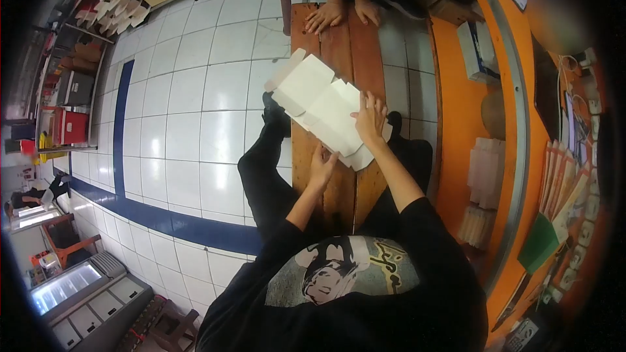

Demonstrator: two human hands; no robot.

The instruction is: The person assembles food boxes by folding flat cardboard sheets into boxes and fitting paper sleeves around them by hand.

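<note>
A white cardboard box blank [326, 104], opened out flat with several flaps and creases, lies at an angle over the wooden bench [306, 169] before me. My left hand [321, 168] holds its near left edge, the thumb and fingers closed at the border; part of those fingers is hidden by the card. On the right side of the blank, my right hand [370, 117] grips a panel, with bent fingers over the top and the thumb on the white surface.
At the bench's far end rest another person's hands [326, 18]. An orange counter [450, 176] runs along the right, with stacked white cartons [487, 169] in it. Shelves with a red box [73, 128] stand at the left, and a stool [173, 326] is at lower left.
</note>
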